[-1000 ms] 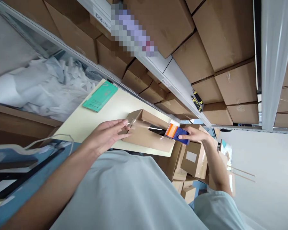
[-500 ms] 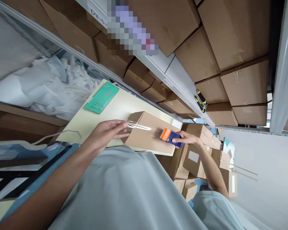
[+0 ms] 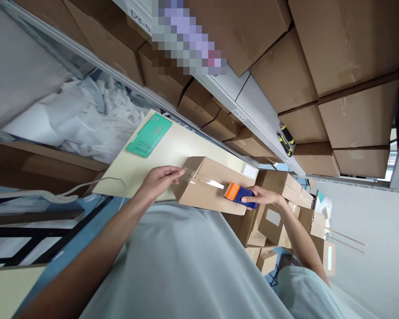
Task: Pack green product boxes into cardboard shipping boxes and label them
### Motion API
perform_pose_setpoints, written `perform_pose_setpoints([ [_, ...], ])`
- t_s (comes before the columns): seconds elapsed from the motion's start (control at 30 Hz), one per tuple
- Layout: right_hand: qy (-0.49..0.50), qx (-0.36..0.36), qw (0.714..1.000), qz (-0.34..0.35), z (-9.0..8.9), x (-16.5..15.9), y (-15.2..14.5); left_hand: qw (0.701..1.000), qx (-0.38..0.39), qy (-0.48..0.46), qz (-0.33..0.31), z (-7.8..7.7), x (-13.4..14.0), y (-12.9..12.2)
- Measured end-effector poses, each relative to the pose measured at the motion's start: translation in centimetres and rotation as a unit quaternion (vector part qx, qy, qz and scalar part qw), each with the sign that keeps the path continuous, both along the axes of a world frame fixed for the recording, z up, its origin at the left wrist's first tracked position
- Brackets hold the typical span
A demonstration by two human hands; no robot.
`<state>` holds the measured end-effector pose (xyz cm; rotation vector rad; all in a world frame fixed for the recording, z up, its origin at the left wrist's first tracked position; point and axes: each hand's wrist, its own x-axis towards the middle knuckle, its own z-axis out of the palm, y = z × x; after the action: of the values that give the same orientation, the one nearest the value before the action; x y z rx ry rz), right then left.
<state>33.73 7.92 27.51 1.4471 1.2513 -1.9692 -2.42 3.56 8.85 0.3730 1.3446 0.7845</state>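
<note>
A closed cardboard box (image 3: 216,195) lies on the pale tabletop (image 3: 129,175) in front of my body, with a shiny strip of clear tape (image 3: 208,180) along its top. My right hand (image 3: 257,196) grips a blue and orange tape dispenser (image 3: 241,196), whose orange end is at the box's top near its right part. At the box's left end is my left hand (image 3: 162,179), its fingers drawn together in a pinch. Whatever lies between those fingertips, if anything, I cannot make out.
A green packet (image 3: 149,135) lies on the table's far left part. Shelves of cardboard boxes (image 3: 282,71) rise behind, with two yellow-black cutters (image 3: 286,139) on one ledge. White crumpled material (image 3: 83,119) fills the left; stacked cartons (image 3: 275,217) stand right.
The view has shifted slightly. My left hand's fingers have drawn closer together at the box's left end, and the tape's bright streak looks shorter. The dispenser stays in my right hand.
</note>
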Motion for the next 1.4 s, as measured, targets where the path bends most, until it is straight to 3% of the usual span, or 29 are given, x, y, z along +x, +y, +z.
perform_pose_setpoints([
  [0.2, -0.009, 0.008, 1.0, 0.005, 0.2, -0.3, -0.3, 0.998, 0.037, 0.011, -0.05, -2.3, 2.0, -1.0],
  [0.3, -0.01, 0.019, 1.0, 0.013, 0.1, -0.4, -0.5, 0.99, 0.046, 0.122, -0.051, -2.6, 2.1, -2.2],
  [0.4, -0.021, 0.029, 0.999, 0.016, 0.0, -0.2, -0.7, 0.97, 0.092, 0.222, -0.048, -1.8, 2.0, -3.2],
  [0.53, -0.016, 0.042, 0.999, 0.018, 0.0, -0.1, -1.0, 0.941, 0.209, 0.254, -0.087, 0.8, 3.6, -2.6],
  [0.7, -0.004, 0.063, 0.998, 0.025, 0.5, -0.3, -1.5, 0.92, 0.209, 0.282, -0.174, 3.0, 7.2, -0.1],
  [0.9, 0.01, 0.086, 0.996, 0.036, 0.6, -0.6, -1.8, 0.891, 0.187, 0.349, -0.223, 2.6, 7.8, 0.4],
  [1.1, 0.027, 0.064, 0.997, 0.03, 0.8, -0.7, -1.4, 0.892, 0.164, 0.362, -0.213, 2.6, 7.9, 0.6],
  [1.27, 0.011, 0.058, 0.998, 0.034, 2.1, -0.2, -1.1, 0.899, 0.156, 0.361, -0.193, 2.8, 8.2, 0.5],
  [1.4, -0.041, 0.045, 0.997, 0.048, 4.1, 3.0, -1.7, 0.902, 0.169, 0.362, -0.163, 1.9, 8.1, 0.3],
])
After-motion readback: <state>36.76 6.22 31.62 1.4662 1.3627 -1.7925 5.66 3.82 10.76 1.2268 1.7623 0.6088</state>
